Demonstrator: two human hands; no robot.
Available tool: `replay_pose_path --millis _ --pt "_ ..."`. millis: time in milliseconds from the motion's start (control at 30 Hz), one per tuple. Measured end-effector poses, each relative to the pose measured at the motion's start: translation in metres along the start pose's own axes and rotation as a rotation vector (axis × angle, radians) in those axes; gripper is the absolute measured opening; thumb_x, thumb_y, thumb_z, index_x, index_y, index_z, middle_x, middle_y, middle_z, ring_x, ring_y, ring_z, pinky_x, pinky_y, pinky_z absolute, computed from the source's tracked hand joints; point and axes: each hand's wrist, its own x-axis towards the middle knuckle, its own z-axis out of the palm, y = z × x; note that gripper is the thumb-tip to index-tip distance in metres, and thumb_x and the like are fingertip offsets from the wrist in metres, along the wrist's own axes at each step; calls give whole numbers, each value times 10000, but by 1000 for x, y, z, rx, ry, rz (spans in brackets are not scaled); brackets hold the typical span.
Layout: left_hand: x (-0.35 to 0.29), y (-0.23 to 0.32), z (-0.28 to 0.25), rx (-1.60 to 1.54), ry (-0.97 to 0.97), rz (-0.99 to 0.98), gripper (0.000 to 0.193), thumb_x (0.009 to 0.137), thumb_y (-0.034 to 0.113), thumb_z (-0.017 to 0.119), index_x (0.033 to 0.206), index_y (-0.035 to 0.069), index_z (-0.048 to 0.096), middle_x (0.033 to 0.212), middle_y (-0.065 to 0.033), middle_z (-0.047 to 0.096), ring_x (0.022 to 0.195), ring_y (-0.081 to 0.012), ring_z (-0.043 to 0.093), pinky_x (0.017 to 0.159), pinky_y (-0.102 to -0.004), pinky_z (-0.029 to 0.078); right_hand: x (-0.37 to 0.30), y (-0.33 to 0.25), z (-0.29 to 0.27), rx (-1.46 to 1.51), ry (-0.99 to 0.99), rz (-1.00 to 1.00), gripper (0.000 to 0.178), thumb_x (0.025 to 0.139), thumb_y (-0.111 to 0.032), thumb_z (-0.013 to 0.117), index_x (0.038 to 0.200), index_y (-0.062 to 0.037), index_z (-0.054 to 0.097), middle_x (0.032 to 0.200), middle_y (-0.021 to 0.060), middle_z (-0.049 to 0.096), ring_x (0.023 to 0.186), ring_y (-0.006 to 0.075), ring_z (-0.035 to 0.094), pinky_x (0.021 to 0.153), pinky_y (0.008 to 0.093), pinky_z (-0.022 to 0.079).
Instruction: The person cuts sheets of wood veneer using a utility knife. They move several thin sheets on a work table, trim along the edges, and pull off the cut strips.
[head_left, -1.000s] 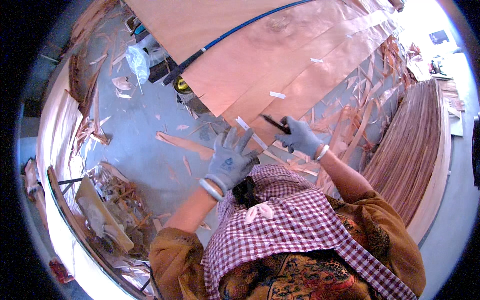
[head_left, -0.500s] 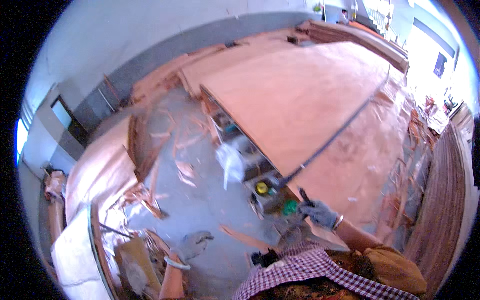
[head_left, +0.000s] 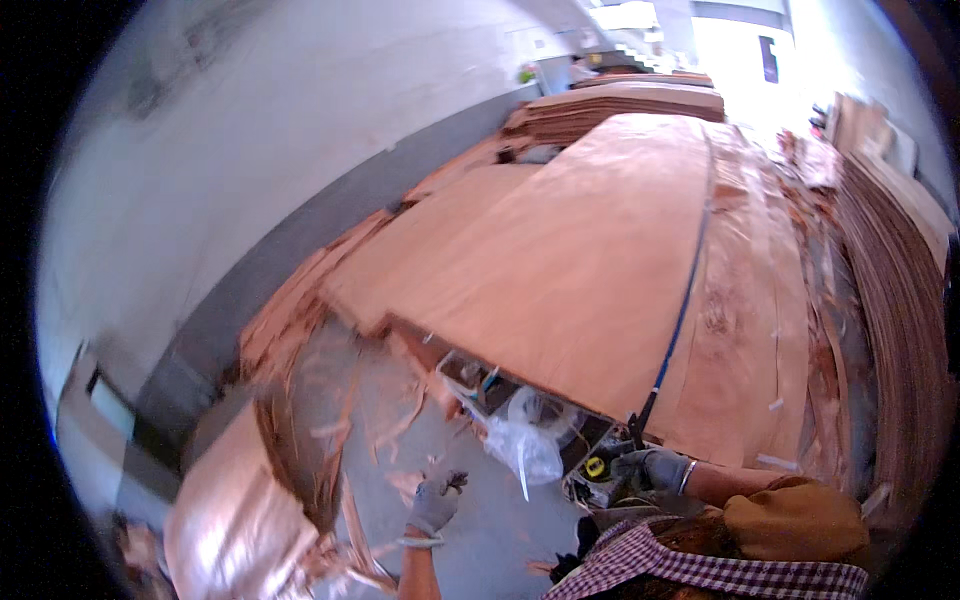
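Observation:
My gloved right hand (head_left: 652,470) is closed around a short dark-handled tool (head_left: 636,430) at the near edge of a large wood veneer sheet (head_left: 570,270). Its working end cannot be made out. Just beyond it ends a long, thin dark strip (head_left: 685,295), which runs away from me across the veneer. Over the floor at the left, my gloved left hand (head_left: 435,502) is held with loosely bent fingers, apparently holding nothing. Beside the right hand, a round yellow object (head_left: 596,467) sits in a container under the sheet's edge.
A clear plastic bag (head_left: 525,450) hangs by an open tray (head_left: 478,382) below the sheet. Veneer scraps (head_left: 345,490) litter the floor at left, next to a curved sheet (head_left: 235,500). Thick veneer stacks stand at the right (head_left: 895,310) and far end (head_left: 625,105).
My view has swung, bringing the far stacks more into sight. The left hand has risen; the right hand stays by the near edge with the dark-handled tool.

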Motion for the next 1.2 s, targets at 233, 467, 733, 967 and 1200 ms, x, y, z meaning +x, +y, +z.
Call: replay_pose_path --millis 233,467,733,967,1200 --pt "90 196 -120 271 -30 628 343 722 -48 502 1041 9 615 913 -145 644 838 -255 624 755 -330 487 77 -28 33 83 63 -419 308 882 -122 538 1179 -44 509 995 52 605 862 132 586 592 213 463" --pt "88 229 -206 401 221 1192 501 780 223 676 1194 -15 523 1041 -193 620 876 -310 608 854 -470 443 108 -52 81 205 51 -460 295 860 -178 575 1125 -51 546 1002 49 594 873 127 571 744 289 473" --pt "147 165 -196 285 17 1358 476 781 205 659 1185 -9 527 1040 -192 618 877 -314 608 843 -460 450 130 -13 109 358 407 -761 268 855 -120 565 1094 1 559 983 67 611 870 164 579 816 296 460" --pt "163 151 -215 201 -87 1462 455 781 188 644 1177 -4 531 1039 -192 616 878 -317 608 834 -451 456 139 -15 155 180 665 -858 232 847 -111 578 1056 -11 589 991 68 619 915 158 579 837 292 458" --pt "166 124 -214 129 -199 1456 435 781 172 629 1169 0 535 1038 -192 614 878 -321 608 824 -441 461 112 -21 155 329 564 -914 260 850 -141 573 1082 -22 575 952 71 629 862 152 594 746 277 485"
